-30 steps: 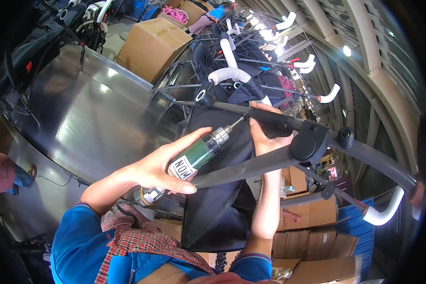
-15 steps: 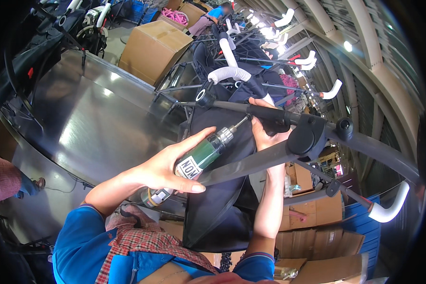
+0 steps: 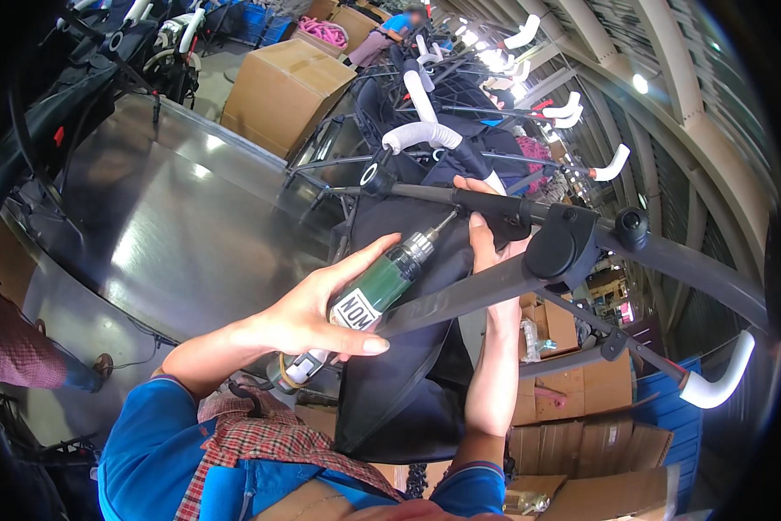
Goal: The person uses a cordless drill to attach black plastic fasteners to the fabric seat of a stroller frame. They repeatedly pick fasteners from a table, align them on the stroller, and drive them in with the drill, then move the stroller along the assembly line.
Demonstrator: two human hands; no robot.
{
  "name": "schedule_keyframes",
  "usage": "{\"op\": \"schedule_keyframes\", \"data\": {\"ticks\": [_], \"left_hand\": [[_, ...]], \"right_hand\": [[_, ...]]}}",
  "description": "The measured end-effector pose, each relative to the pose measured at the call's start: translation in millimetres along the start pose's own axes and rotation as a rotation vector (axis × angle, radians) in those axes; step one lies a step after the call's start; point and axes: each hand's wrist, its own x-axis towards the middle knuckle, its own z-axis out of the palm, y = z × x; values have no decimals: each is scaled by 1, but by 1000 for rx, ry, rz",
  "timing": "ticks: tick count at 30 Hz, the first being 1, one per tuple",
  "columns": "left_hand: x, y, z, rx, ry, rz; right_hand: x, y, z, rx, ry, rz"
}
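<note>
Apparently we are at a fastening step: our left hand wraps a green power screwdriver, its bit slanting up to the right, the tip at the dark frame tube above the black fabric. Whether it is seated we cannot tell; the next move seems to call for steady alignment. Our right hand grasps the tube's black sleeve, thumb near, fingers beyond, forearm rising from below.
</note>
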Motion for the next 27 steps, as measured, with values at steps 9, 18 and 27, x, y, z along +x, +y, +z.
{"op": "schedule_keyframes", "data": {"ticks": [9, 18, 27], "left_hand": [[-4, 7, 15, -153, 41, -52], [-1, -1, 15, -577, -10, -90], [-2, -29, 1, -417, -18, 125]], "right_hand": [[1, 5, 12, -154, 121, -56], [-1, 6, 13, -207, 139, -97], [-34, 17, -9, -38, -199, 100]]}}
